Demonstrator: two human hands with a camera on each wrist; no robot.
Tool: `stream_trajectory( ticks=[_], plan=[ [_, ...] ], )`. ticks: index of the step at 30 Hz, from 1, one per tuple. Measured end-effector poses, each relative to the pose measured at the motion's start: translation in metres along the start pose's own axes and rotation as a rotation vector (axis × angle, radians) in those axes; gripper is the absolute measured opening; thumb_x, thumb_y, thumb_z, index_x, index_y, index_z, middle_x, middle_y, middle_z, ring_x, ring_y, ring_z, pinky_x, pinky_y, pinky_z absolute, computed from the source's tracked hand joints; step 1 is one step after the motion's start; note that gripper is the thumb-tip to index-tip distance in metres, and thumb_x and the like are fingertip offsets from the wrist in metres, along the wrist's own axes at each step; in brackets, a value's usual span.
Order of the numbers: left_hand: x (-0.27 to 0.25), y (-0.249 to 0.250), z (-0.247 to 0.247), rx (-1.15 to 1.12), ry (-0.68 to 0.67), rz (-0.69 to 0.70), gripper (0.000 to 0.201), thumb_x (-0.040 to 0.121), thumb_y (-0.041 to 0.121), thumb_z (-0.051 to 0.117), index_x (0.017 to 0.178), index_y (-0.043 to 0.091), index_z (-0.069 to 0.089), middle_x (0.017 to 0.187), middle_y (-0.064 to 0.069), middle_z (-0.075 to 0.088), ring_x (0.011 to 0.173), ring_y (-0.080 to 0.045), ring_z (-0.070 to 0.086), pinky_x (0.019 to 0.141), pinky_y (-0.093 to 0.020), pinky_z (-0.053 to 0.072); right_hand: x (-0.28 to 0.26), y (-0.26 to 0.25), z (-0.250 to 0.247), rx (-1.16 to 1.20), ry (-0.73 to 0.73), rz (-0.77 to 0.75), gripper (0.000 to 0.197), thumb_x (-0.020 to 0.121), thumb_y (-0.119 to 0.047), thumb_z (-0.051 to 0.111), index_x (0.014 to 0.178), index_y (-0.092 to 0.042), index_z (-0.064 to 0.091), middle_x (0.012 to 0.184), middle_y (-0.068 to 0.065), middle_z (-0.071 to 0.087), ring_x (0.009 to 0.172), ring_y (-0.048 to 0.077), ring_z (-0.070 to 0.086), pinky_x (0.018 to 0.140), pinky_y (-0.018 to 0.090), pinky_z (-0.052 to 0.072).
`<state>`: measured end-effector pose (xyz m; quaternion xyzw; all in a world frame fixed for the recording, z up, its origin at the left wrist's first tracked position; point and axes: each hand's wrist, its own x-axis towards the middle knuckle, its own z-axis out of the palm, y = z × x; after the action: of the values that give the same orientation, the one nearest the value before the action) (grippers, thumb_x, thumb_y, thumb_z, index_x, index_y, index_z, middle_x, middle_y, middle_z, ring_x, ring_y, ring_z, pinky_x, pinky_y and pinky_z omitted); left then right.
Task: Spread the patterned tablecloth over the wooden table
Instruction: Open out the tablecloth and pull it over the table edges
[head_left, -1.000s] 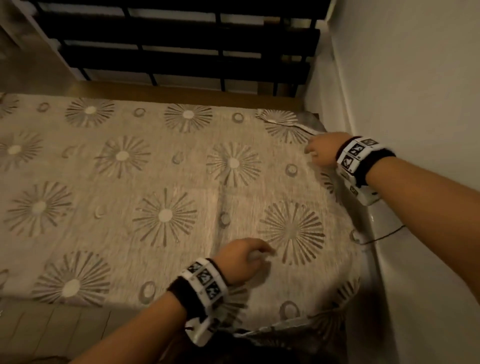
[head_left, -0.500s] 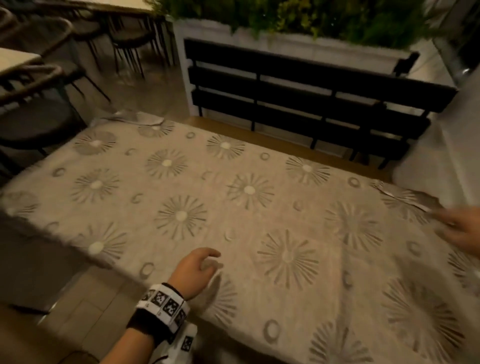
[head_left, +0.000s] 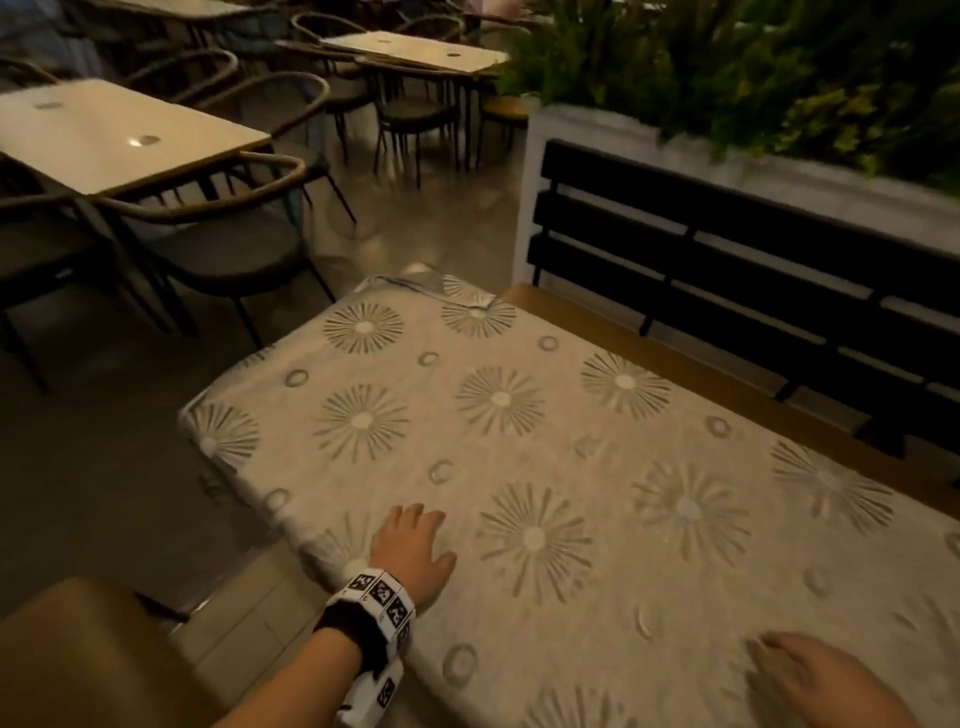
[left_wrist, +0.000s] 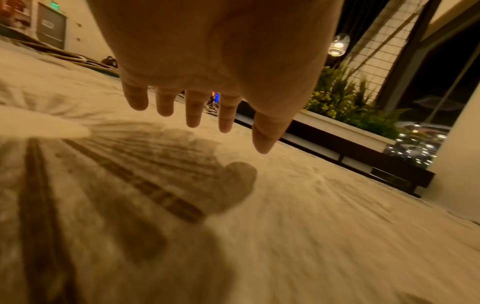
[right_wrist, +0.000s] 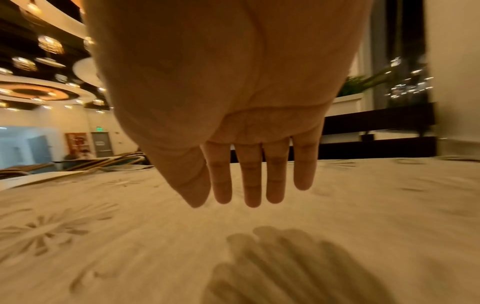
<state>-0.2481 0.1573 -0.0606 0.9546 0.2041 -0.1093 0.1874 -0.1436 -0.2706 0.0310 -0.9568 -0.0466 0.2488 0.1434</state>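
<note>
With the patterned tablecloth (head_left: 519, 467) already lying over the surface, both the left hand (head_left: 410, 551) and right hand (head_left: 826, 680) hover flat, each grip spread and holding nothing, so a sweeping palm could likely drag the cloth askew and bare the far strip of wooden table (head_left: 675, 353) further.

Dim café tables (head_left: 109, 135), chairs (head_left: 223, 218), slatted bench (head_left: 727, 270)

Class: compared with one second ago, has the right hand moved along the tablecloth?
Yes. The right hand has left the tablecloth's far folded corner by the wall and come back toward the near edge.
</note>
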Motion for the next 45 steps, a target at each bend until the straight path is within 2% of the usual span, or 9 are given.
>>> stream_trajectory(
  ticks=[2, 9, 19, 23, 27, 31, 33, 37, 45],
  plan=[
    [0.014, -0.013, -0.006, -0.002, 0.009, -0.052, 0.064, 0.083, 0.053, 0.047, 0.141, 0.029, 0.037, 0.15, -0.001, 0.032, 0.139, -0.025, 0.023, 0.11, -0.045, 0.03, 0.028, -0.054, 0.011, -0.107, -0.131, -0.076, 0.033, 0.089, -0.031, 0.061, 0.118, -0.015, 0.067, 0.128, 0.003, 0.062, 0.12, 0.02, 0.056, 0.101, 0.023, 0.034],
    [0.044, -0.09, -0.061, -0.095, 0.126, -0.247, 0.062, 0.081, 0.048, 0.052, 0.138, 0.026, 0.043, 0.151, -0.005, 0.033, 0.138, -0.026, 0.024, 0.11, -0.043, 0.028, 0.109, -0.2, 0.026, -0.2, -0.271, -0.347, 0.025, 0.092, -0.032, 0.053, 0.116, -0.032, 0.062, 0.127, -0.003, 0.062, 0.116, 0.013, 0.056, 0.097, 0.023, 0.04],
    [0.085, -0.323, -0.126, -0.439, 0.348, -0.506, 0.065, 0.08, 0.042, 0.065, 0.134, 0.012, 0.046, 0.135, -0.012, 0.048, 0.124, -0.033, 0.045, 0.103, -0.042, 0.038, 0.134, -0.493, 0.087, -0.323, -0.391, -0.749, 0.034, 0.092, -0.04, 0.05, 0.124, -0.032, 0.059, 0.121, -0.011, 0.062, 0.108, 0.008, 0.058, 0.087, 0.022, 0.043],
    [0.119, -0.393, -0.131, -0.657, 0.218, -0.531, 0.083, 0.085, 0.043, 0.067, 0.151, 0.018, 0.023, 0.155, -0.006, 0.028, 0.141, -0.027, 0.026, 0.115, -0.043, 0.027, 0.169, -0.631, 0.13, -0.368, -0.4, -0.823, 0.033, 0.091, -0.033, 0.053, 0.122, -0.025, 0.061, 0.115, -0.001, 0.067, 0.107, 0.018, 0.061, 0.083, 0.023, 0.041],
    [0.141, -0.41, -0.135, -1.053, 0.097, -0.496, 0.075, 0.087, 0.029, 0.069, 0.148, 0.019, 0.027, 0.145, -0.001, 0.041, 0.132, -0.022, 0.042, 0.098, -0.031, 0.042, 0.213, -0.737, 0.184, -0.496, -0.309, -0.937, 0.039, 0.089, -0.023, 0.051, 0.128, -0.02, 0.056, 0.128, 0.009, 0.058, 0.118, 0.029, 0.053, 0.096, 0.033, 0.043],
    [0.147, -0.417, -0.128, -1.227, -0.004, -0.402, 0.055, 0.08, 0.026, 0.077, 0.126, 0.027, 0.048, 0.121, 0.001, 0.063, 0.113, -0.018, 0.06, 0.089, -0.03, 0.053, 0.237, -0.775, 0.224, -0.767, -0.296, -1.05, 0.041, 0.089, -0.033, 0.052, 0.129, -0.027, 0.053, 0.13, 0.002, 0.053, 0.12, 0.028, 0.049, 0.096, 0.039, 0.042],
    [0.147, -0.42, -0.134, -1.262, -0.012, -0.43, 0.044, 0.084, 0.019, 0.073, 0.121, 0.02, 0.05, 0.11, -0.003, 0.067, 0.097, -0.013, 0.066, 0.073, -0.023, 0.055, 0.243, -0.779, 0.235, -0.84, -0.347, -1.024, 0.036, 0.087, -0.032, 0.052, 0.122, -0.028, 0.058, 0.125, 0.002, 0.058, 0.118, 0.027, 0.052, 0.095, 0.038, 0.041],
    [0.142, -0.434, -0.14, -1.099, 0.016, -0.444, 0.021, 0.091, 0.019, 0.063, 0.107, 0.025, 0.052, 0.074, -0.005, 0.065, 0.059, -0.009, 0.059, 0.054, -0.032, 0.05, 0.25, -0.788, 0.236, -0.763, -0.429, -0.949, 0.027, 0.091, -0.028, 0.051, 0.114, -0.023, 0.063, 0.119, 0.004, 0.063, 0.11, 0.027, 0.058, 0.092, 0.039, 0.047],
    [0.144, -0.451, -0.16, -0.612, -0.127, -0.278, 0.014, 0.077, 0.02, 0.06, 0.069, 0.028, 0.052, 0.066, 0.009, 0.054, 0.062, -0.008, 0.051, 0.058, -0.026, 0.042, 0.248, -0.801, 0.234, -0.719, -0.457, -0.878, 0.021, 0.089, -0.022, 0.054, 0.104, -0.019, 0.068, 0.109, 0.007, 0.068, 0.101, 0.028, 0.062, 0.082, 0.034, 0.048]
  ],
)
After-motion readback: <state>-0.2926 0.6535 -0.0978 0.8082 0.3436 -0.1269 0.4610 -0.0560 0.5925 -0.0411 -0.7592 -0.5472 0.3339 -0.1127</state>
